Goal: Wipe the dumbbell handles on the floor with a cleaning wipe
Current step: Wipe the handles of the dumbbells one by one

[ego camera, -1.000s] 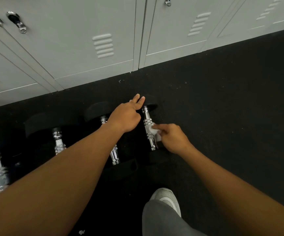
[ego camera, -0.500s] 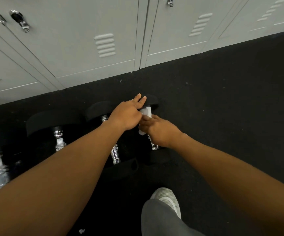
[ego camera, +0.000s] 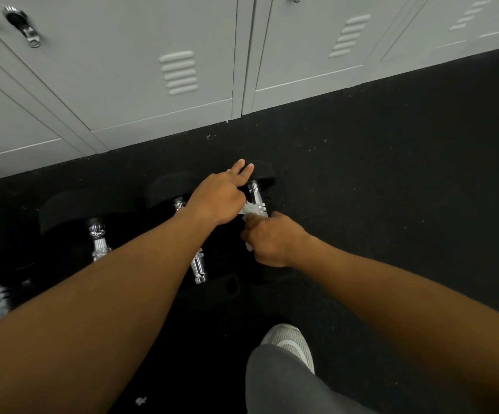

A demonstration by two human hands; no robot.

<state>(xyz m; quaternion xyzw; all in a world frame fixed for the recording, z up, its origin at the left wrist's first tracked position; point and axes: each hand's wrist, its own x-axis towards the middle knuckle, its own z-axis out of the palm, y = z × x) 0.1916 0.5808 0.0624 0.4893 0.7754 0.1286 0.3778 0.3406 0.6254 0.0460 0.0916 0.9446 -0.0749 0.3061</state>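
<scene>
Right hand (ego camera: 273, 239) slid the wipe (ego camera: 249, 210) nearer along the handle (ego camera: 257, 198)

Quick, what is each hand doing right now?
Left hand: open, fingers resting on the rightmost chrome-handled black dumbbell's far end.
Right hand: closed on the white cleaning wipe around that handle.

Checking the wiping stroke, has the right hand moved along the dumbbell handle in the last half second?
Yes. The right hand slid back toward the person along the chrome handle, away from the dumbbell's far head, uncovering its upper part. The wipe went with it.
</scene>
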